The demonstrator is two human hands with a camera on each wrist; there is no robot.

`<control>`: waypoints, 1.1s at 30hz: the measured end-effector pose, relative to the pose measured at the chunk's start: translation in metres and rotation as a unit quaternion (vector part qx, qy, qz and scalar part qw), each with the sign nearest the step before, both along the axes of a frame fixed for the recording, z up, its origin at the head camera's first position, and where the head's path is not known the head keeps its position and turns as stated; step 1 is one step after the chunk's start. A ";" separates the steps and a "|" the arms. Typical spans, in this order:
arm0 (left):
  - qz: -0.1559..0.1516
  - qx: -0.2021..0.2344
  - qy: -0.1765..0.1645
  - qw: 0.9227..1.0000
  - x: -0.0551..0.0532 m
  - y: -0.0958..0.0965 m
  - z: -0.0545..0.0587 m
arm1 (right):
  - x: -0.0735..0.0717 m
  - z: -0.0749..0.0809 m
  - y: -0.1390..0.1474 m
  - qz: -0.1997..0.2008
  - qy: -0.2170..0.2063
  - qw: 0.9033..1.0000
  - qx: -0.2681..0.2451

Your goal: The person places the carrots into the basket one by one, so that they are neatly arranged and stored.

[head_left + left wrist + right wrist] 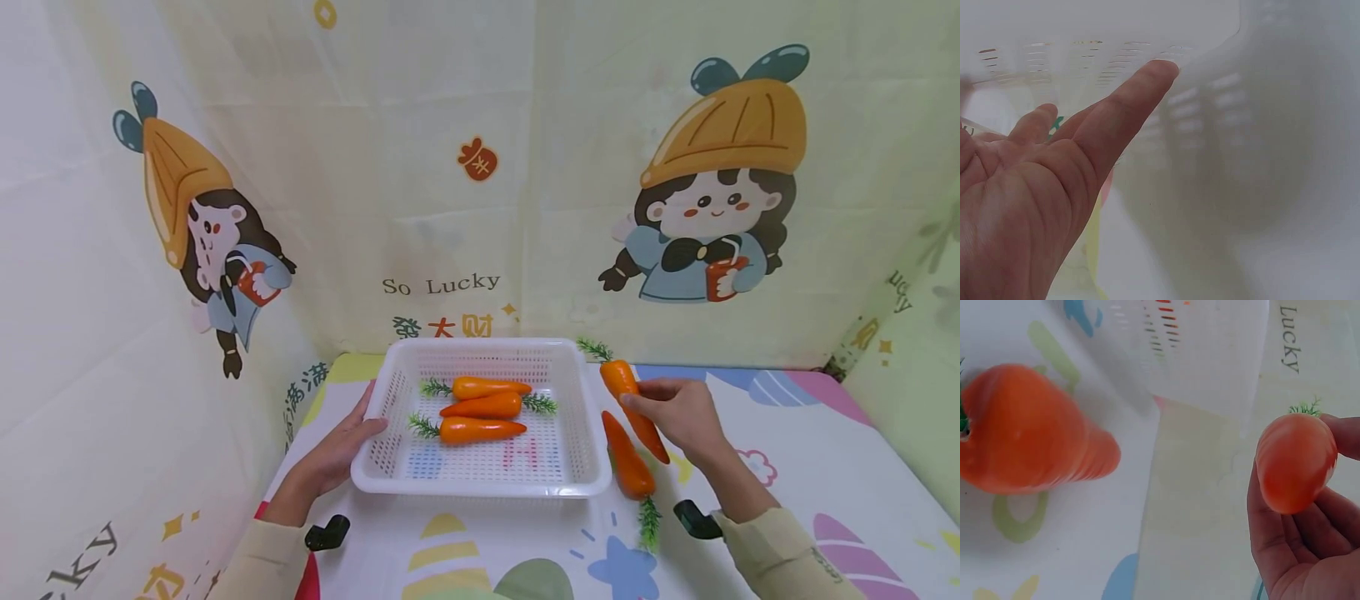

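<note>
Three carrots (486, 407) lie loose inside the white basket (480, 487), and I judge that they could roll together if the left hand (337, 450) tips it. This hand holds the basket at its left side, with the thumb upon the rim. The right hand (684, 417) pinches a fourth carrot (648, 432) between thumb and fingers, just beyond the basket's right wall. Its surface looks smooth, so a weak pinch might let it slip; its leafy top might also catch on the rim. A fifth carrot (630, 465) lies on the table (802, 433) close beside the basket, where a low wrist could push it away. Whether the basket's base rests fully on the table, I cannot tell. Its wall hides the left fingertips from the head view; the right wrist view cuts off the fifth carrot's leaves.
</note>
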State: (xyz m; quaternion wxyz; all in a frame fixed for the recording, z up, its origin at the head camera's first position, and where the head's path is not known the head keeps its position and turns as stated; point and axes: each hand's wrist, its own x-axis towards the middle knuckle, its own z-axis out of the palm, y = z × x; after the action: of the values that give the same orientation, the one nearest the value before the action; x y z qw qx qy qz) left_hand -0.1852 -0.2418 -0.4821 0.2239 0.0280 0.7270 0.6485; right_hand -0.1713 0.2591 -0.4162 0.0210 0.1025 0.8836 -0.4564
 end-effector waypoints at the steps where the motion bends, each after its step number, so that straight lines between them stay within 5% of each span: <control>1: 0.001 0.000 0.000 1.000 0.000 0.000 0.000 | 0.000 0.001 -0.001 0.005 0.004 1.000 0.000; 33: 0.009 -0.005 -0.002 1.000 0.002 0.002 0.005 | -0.021 0.016 -0.043 0.151 0.026 0.988 0.011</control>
State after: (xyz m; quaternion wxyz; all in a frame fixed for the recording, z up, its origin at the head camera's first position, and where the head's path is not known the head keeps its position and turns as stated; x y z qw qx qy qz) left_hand -0.1832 -0.2400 -0.4771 0.2198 0.0190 0.7300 0.6469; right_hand -0.1924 0.2160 -0.4004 0.0657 -0.0435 0.8943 -0.4405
